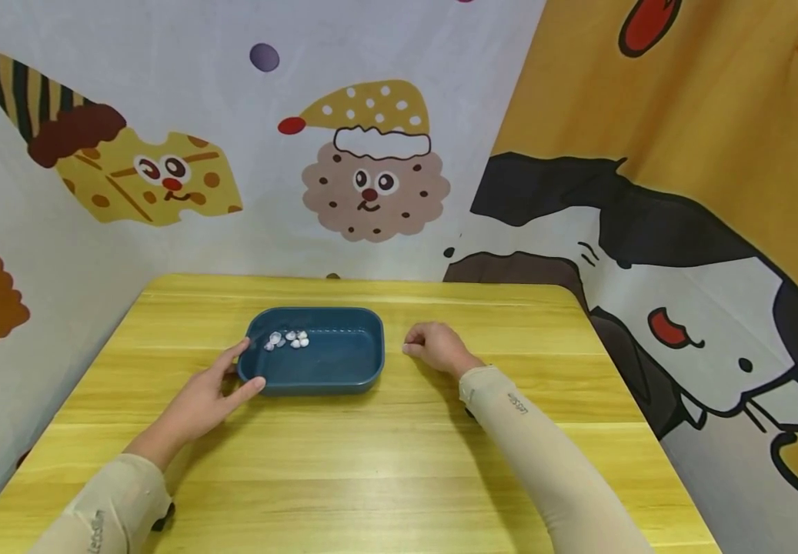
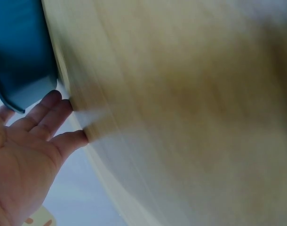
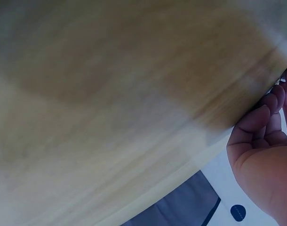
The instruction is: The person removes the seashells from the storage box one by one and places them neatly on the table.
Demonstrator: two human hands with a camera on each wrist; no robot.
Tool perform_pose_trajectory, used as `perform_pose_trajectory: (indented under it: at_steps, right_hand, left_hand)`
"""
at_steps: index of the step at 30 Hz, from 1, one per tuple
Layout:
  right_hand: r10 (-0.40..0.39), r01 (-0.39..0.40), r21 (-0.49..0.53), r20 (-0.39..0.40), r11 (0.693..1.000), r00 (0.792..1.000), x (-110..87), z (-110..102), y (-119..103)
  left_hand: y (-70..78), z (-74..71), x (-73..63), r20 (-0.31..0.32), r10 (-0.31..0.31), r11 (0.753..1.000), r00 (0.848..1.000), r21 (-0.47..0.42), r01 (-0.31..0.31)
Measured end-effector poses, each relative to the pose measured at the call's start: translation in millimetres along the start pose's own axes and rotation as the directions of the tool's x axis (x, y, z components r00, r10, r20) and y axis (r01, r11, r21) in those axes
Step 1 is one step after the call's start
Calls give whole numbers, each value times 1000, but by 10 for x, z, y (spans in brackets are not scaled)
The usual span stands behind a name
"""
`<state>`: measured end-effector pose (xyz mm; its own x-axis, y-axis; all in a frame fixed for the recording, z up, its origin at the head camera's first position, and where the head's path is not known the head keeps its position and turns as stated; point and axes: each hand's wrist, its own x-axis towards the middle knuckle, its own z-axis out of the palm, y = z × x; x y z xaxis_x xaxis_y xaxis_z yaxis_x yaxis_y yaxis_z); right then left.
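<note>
A dark blue rectangular tray (image 1: 329,368) rests on the table. Several small, shiny whitish pieces (image 1: 295,339) lie in its left half, loosely grouped. My left hand (image 1: 201,400) spans the tray's left end, thumb against the front rim and fingers at the left side. In the left wrist view its fingers reach out fairly straight by the tray's corner. Right of the tray, apart from it, my right hand (image 1: 436,346) is low over the table with curled fingers. Its fingertips pinch a small pale piece (image 3: 283,75), mostly hidden by the fingers.
The yellow wood-grain table (image 1: 371,469) has rounded far corners. Behind it hangs a cloth backdrop (image 1: 218,46) printed with cartoon figures. Both forearms wear light beige sleeves (image 1: 544,454).
</note>
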<state>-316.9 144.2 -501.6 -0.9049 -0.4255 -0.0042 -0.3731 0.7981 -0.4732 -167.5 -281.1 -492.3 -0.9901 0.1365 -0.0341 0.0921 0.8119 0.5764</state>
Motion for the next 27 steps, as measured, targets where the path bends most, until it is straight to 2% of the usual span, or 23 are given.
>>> perform_pose_trajectory:
  at_steps: [10,18,27]
  right_hand:
    - [9,-9,17,6,1000,1000,2,16,29]
    - [20,-26,93,61,995,998,-4,-42,47]
    - [42,-56,124,114,991,993,11,-91,56]
  left_hand:
    - [-9,12,4,-6,6,1000,1000,5,-6]
    - [-20,19,6,-3,0,1000,1000,-2,0]
    - [-8,12,3,-2,0,1000,1000,-7,0]
